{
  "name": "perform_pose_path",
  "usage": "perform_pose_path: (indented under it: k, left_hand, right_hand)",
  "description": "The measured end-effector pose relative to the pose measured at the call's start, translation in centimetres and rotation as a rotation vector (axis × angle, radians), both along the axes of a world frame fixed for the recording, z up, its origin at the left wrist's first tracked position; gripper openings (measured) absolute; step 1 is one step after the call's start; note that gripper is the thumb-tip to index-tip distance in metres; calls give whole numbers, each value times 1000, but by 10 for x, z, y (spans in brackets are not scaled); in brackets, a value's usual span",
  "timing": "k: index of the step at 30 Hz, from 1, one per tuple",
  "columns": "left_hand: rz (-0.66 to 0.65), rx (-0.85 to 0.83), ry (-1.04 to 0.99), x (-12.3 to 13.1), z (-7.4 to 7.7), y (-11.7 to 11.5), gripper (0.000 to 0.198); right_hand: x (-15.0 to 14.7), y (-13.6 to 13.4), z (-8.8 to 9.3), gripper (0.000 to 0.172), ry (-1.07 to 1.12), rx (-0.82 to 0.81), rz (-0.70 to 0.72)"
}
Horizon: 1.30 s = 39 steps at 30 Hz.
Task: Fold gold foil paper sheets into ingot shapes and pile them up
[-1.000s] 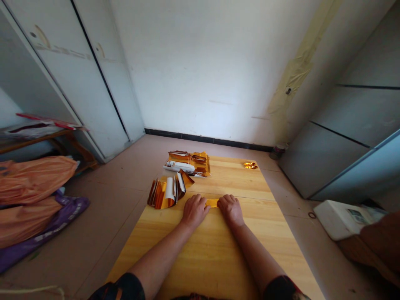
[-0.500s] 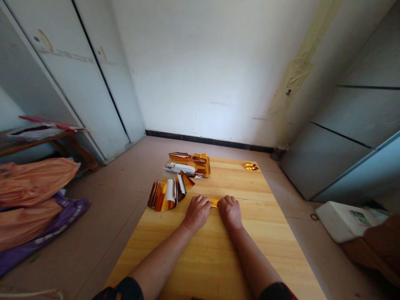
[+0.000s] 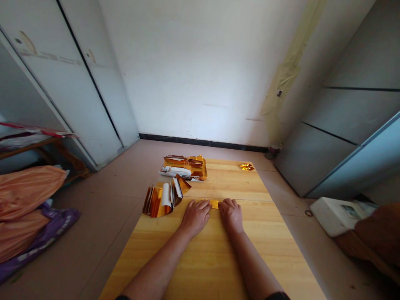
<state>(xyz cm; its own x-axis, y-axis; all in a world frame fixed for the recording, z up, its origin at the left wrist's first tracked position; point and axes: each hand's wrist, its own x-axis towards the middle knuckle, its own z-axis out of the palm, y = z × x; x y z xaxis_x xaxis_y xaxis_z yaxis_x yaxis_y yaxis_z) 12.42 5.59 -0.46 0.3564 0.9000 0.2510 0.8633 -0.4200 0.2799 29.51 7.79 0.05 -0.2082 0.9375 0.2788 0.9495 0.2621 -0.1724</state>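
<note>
A small folded strip of gold foil paper (image 3: 215, 204) lies flat on the wooden table (image 3: 200, 258) between my hands. The fingers of my left hand (image 3: 196, 217) are bent close together and hold its left end against the tabletop. At the right end, my right hand (image 3: 231, 216) is curled, its fingertips pressing the paper down. Both hands hide parts of the strip. Left of my left hand is a loose pile of gold and white paper sheets (image 3: 158, 202), curled and standing partly on edge. A shiny folded gold foil piece (image 3: 246, 166) rests at the far right corner.
A larger stack of gold foil paper (image 3: 198, 168) sits at the table's far left edge. On the floor to the left are orange and purple bags (image 3: 34, 187). A white box (image 3: 333, 216) stands at the right, below a grey cabinet (image 3: 340, 121).
My left hand has flattened a little, and slightly more of the gold strip shows between the hands. The whole view has shifted slightly; the piles keep their places on the table.
</note>
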Motion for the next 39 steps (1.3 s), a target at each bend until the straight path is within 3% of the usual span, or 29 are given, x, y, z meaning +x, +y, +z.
perform_pose_path:
  k: [9, 16, 30, 39]
  left_hand:
    - [38, -26, -17, 3, 4, 0, 35]
    - [52, -48, -15, 3, 5, -2, 29]
    - [61, -117, 16, 0, -5, -1, 36]
    - [99, -31, -59, 4, 0, 4, 21]
  right_hand:
    - [-23, -1, 3, 23, 82, -5, -219]
    - [-15, -1, 4, 10, 188, -50, -205]
    - [4, 0, 2, 20, 220, -57, -123]
    - [-1, 2, 1, 12, 220, -15, -91]
